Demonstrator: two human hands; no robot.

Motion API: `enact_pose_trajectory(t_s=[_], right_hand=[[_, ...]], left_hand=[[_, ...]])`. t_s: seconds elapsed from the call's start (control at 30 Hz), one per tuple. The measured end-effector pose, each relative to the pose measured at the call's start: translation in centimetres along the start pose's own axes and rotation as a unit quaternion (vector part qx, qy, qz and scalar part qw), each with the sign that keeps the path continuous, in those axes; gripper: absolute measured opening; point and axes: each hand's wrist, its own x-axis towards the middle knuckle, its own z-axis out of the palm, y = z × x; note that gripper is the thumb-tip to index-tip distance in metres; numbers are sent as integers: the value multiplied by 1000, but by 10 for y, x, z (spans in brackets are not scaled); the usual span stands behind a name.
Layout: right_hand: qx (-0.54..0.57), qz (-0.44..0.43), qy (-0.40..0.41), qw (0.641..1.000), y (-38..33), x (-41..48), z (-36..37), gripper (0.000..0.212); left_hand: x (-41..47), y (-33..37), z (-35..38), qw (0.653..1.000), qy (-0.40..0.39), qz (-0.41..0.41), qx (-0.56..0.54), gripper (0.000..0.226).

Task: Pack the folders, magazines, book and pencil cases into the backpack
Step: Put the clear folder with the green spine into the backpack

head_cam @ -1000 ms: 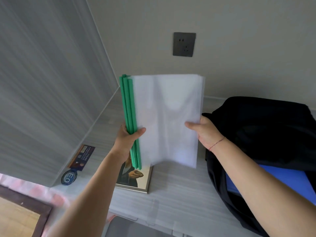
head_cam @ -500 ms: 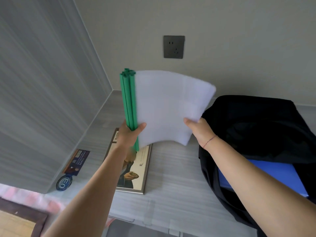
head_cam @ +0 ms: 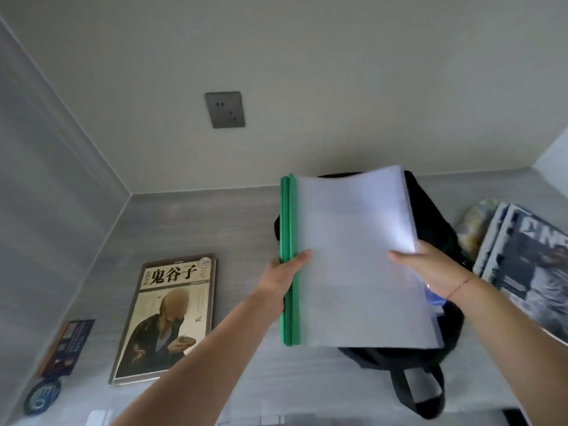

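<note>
**Inspector:** Your left hand (head_cam: pixel 284 273) is closing on the green spines of the folders (head_cam: pixel 353 259), thumb lying over the front cover. Your right hand (head_cam: pixel 430 273) is pinching their open right edge.

**Operator:** Where are they sitting?

**Inspector:** You are holding them clear of the bench (head_cam: pixel 190 229), directly above the black backpack (head_cam: pixel 436 219), long axis running away from you. The book (head_cam: pixel 167 318) is lying well apart on the left; the magazines (head_cam: pixel 528 265) are crowding the backpack's right side.

Non-task items on desk and wall

Grey wall socket (head_cam: pixel 224 109) on back wall; dark card (head_cam: pixel 68 345) and round blue badge (head_cam: pixel 42 297) at desk's (head_cam: pixel 196 222) left edge.
</note>
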Motion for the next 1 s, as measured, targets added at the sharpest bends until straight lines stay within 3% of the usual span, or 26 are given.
enact_pose_trajectory(t_s=[0.1,0.17,0.27,0.37,0.5,0.63,0.73,0.87,0.93,1.0], right_hand=[[4,41,65,997,25,-41,-41,35],[35,79,96,992,39,-62,-60,51],[83,129,127,980,62,-84,-75,31],[102,156,135,973,83,-98,-82,19],[112,167,125,972,104,-118,-89,22],[116,188,116,968,119,-143,-97,24],[125,211,94,965,127,-158,-104,25],[140,215,70,964,131,-165,-105,26],[147,213,65,964,131,-164,-102,24],[154,213,57,963,130,-161,-97,23]], left_hand=[[1,-37,46,995,-35,-3,96,46],[7,-49,65,969,-42,41,238,53],[21,-48,83,887,-26,137,441,52],[40,-43,95,805,-6,251,538,44],[63,-42,98,629,-12,448,635,40],[83,-40,95,551,-69,403,727,77],[99,-37,92,482,-53,384,786,82],[105,-29,100,442,-4,369,818,73],[104,-23,111,422,0,366,829,52],[103,-16,123,435,-5,356,827,25]])
